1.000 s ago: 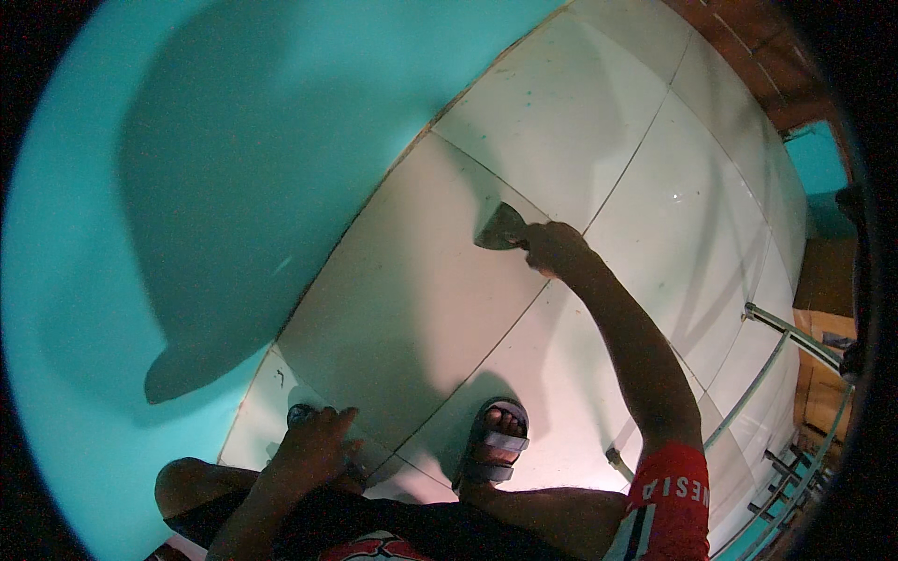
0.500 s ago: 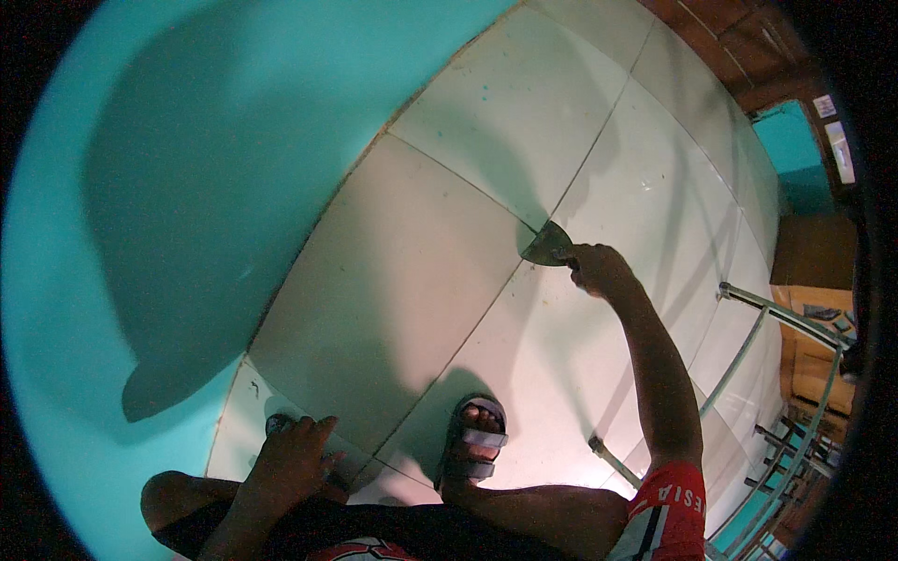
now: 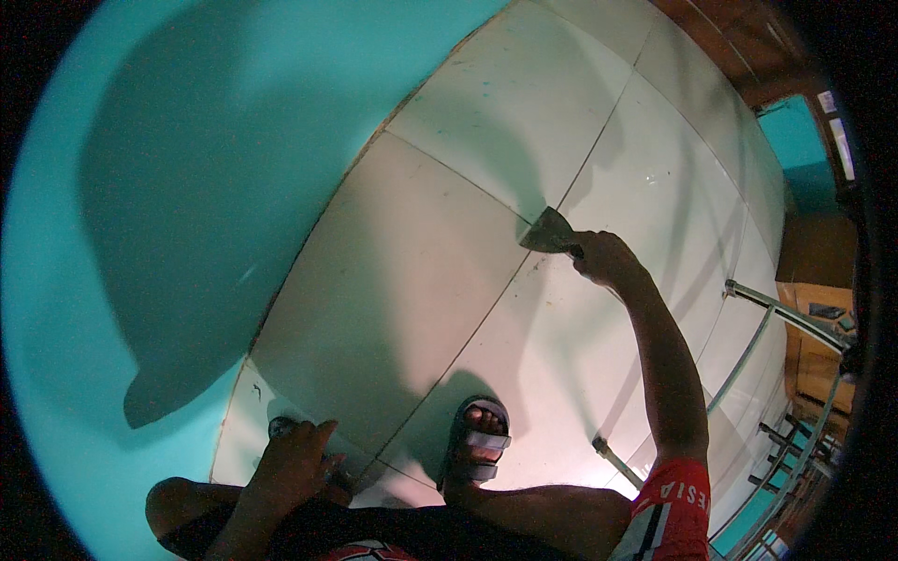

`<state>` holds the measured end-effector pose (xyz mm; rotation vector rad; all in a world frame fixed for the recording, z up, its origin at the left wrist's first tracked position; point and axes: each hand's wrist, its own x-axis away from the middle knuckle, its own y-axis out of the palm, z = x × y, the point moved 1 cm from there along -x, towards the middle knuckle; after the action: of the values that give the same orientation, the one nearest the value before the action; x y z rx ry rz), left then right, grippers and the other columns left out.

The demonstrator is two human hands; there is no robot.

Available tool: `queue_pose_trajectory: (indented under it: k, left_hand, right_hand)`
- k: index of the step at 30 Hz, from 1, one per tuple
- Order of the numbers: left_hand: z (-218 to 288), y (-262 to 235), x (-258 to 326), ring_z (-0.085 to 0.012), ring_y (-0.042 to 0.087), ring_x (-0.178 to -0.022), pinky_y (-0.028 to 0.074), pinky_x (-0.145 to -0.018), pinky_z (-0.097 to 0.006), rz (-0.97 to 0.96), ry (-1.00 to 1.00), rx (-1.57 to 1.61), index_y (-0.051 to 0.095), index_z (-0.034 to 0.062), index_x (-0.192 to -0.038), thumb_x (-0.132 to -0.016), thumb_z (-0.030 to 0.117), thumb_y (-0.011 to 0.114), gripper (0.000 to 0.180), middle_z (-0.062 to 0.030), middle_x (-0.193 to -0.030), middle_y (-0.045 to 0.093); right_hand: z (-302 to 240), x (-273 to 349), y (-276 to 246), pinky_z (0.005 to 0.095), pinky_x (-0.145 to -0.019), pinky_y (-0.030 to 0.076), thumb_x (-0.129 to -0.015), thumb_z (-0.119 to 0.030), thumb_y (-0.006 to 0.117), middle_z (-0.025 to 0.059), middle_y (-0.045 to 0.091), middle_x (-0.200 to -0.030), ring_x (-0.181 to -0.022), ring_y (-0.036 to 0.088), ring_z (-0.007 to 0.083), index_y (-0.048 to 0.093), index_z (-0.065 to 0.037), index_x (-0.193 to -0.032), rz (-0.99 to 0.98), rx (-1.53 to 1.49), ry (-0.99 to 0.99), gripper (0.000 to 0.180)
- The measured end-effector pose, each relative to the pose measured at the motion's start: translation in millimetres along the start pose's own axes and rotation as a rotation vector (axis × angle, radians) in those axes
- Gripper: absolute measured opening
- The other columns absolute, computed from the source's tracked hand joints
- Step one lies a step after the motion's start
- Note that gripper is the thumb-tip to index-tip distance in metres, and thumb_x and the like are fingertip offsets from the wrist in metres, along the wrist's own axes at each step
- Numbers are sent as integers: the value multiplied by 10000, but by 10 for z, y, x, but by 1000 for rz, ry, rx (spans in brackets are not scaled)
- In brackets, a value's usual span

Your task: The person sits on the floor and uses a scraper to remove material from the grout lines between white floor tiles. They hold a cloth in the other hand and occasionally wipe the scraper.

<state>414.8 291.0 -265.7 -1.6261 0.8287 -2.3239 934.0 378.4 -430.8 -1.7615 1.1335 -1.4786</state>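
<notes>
My right hand (image 3: 606,260) is closed round the handle of a putty knife (image 3: 549,231). Its wide, dark grey blade meets the white floor tiles (image 3: 440,224) close to where the grout lines cross. A few dark specks lie on the tile just below the blade. At lower left, my left hand (image 3: 295,458) hangs near my knee with its fingers apart and nothing visible in them. Just beyond it shows a dark rounded thing (image 3: 280,426), perhaps a sandal's toe. My other foot wears a dark strapped sandal (image 3: 475,439) on the tiles.
A turquoise wall (image 3: 187,234) runs along the left, with my shadow on it. To the right stands a metal tube frame (image 3: 790,323), one foot of it (image 3: 603,447) near my right arm. Brown wooden furniture (image 3: 818,248) lines the far right.
My right hand has moved the putty knife slightly away from me, and its blade has turned a little. My left hand stays nearly where it was.
</notes>
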Motion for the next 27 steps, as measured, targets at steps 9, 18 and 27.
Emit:
queue_pose_trajectory:
  k: [9, 18, 27]
  left_hand:
    - [-138, 7, -176, -386, 608, -1070, 465, -954, -492, -65, -45, 21, 467, 17, -1364, -966, 343, 581, 527, -232, -1146, 608]
    - [-220, 58, -113, -394, 609, -1096, 474, -950, -504, -41, -48, 117, 502, -1, -1350, -957, 358, 590, 540, -247, -1158, 629]
    - [-411, 114, -107, -401, 600, -1124, 484, -941, -500, 3, -50, 41, 511, -15, -1334, -952, 322, 607, 518, -238, -1207, 621]
  right_hand:
    - [-504, -843, -155, 469, -861, 539, -860, -204, 611, 144, 704, -1033, -950, 679, 339, 657, -92, -1104, 16, -38, -59, 272]
    - [-99, -26, -238, 438, -897, 537, -834, -129, 631, 127, 705, -1087, -965, 684, 310, 663, -173, -1192, -65, -46, 84, 363]
    - [-379, -776, -155, 441, -870, 544, -843, -144, 637, 138, 706, -1064, -968, 683, 312, 644, -129, -1200, -20, -22, 22, 357]
